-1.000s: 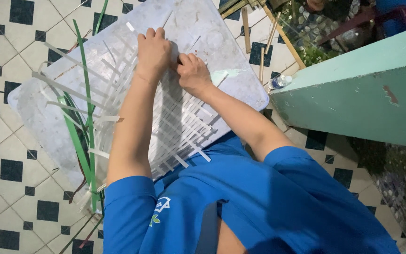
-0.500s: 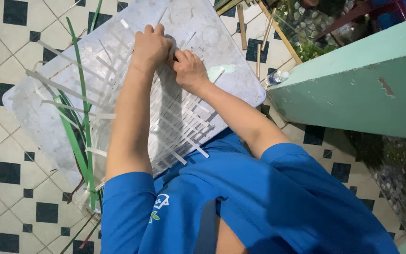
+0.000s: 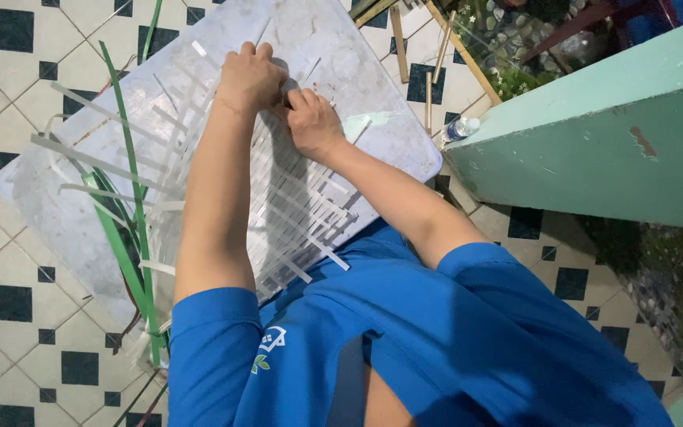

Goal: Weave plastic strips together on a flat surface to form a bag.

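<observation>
White woven strips [image 3: 294, 205] lie flat on the grey board [image 3: 65, 213] so the weave keeps shape; my left hand [image 3: 250, 77] presses them, fingers curled together; my right hand [image 3: 312, 122] seems pinching one strip; green strips [image 3: 132, 229] wait beside.

the woven mat [image 3: 294, 205] is a flat lattice of pale whitish strips, crossed over-under, lying on the board and running from under both hands back toward the person's body. its far edge sits right at the fingertips, where the weave looks tightest. loose strip ends [image 3: 96, 162] fan out well off to the left of the grip, ragged and uneven, some poking past the near edge
</observation>
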